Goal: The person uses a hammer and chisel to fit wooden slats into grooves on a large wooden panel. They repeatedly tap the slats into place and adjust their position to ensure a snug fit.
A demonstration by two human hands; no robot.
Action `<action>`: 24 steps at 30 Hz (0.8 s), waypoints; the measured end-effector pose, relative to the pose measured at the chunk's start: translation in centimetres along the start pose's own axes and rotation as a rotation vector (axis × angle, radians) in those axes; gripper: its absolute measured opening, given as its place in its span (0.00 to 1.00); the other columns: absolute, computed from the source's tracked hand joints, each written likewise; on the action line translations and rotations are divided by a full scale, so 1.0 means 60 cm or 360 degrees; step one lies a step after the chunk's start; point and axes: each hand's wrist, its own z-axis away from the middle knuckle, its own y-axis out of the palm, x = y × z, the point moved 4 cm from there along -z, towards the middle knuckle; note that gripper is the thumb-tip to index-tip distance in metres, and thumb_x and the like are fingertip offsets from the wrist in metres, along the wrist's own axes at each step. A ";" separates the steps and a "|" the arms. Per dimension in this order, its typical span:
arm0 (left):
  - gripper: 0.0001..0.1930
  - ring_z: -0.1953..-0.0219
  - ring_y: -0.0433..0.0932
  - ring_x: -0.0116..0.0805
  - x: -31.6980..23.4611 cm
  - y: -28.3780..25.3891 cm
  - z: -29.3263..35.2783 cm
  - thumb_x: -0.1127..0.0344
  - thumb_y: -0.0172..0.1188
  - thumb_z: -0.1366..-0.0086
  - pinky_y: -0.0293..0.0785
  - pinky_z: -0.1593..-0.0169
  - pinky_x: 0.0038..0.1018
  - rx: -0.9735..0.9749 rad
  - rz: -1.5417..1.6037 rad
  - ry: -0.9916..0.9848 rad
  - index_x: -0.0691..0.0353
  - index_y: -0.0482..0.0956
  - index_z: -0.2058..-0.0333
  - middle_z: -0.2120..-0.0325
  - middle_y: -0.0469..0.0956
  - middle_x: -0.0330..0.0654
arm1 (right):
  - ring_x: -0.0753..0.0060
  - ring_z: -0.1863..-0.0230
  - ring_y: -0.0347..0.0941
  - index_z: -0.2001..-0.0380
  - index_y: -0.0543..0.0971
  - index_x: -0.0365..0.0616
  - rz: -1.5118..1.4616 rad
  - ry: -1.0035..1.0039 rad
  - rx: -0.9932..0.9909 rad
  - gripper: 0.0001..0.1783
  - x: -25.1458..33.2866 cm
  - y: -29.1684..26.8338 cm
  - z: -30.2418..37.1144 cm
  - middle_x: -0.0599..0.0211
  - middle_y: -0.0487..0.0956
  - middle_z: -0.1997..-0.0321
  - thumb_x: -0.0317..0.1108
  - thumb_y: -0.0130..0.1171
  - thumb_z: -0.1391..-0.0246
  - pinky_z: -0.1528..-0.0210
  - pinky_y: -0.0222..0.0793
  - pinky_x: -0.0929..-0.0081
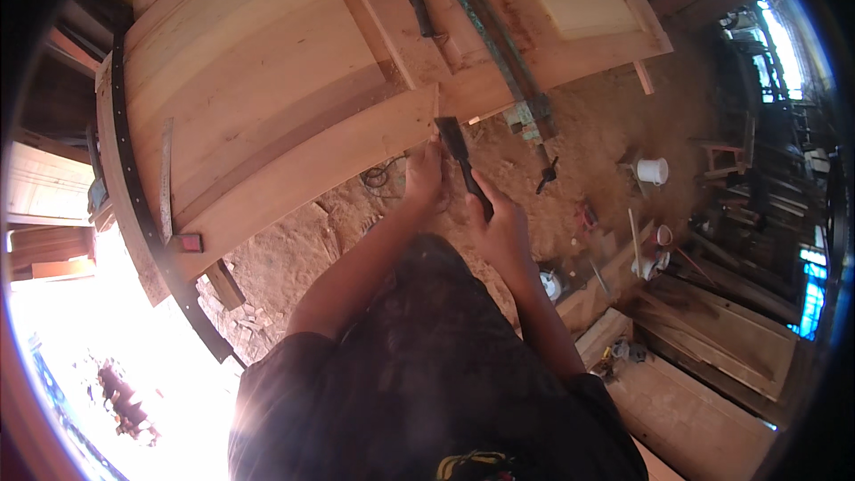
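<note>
Gripping a dark tool (458, 146), right fingers (501, 207) overhang open floor (574, 174); left fingers (425, 158), grip unclear, lie beside panel edge (356, 158).

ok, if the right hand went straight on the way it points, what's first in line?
Likely the near edge of the wooden panel, up and to the left. The dark tool in the right hand would get there before the hand; its remaining gap is unclear in depth.
</note>
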 end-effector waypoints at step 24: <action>0.19 0.85 0.66 0.25 0.012 0.010 0.021 0.50 0.54 0.20 0.61 0.82 0.26 0.0025 0.0251 -0.0040 0.53 0.75 0.70 0.82 0.69 0.32 | 0.35 0.55 0.84 0.36 0.79 0.42 0.0368 -0.0201 -0.0246 0.24 0.019 0.028 -0.018 0.37 0.85 0.54 0.32 0.61 0.35 0.54 0.79 0.53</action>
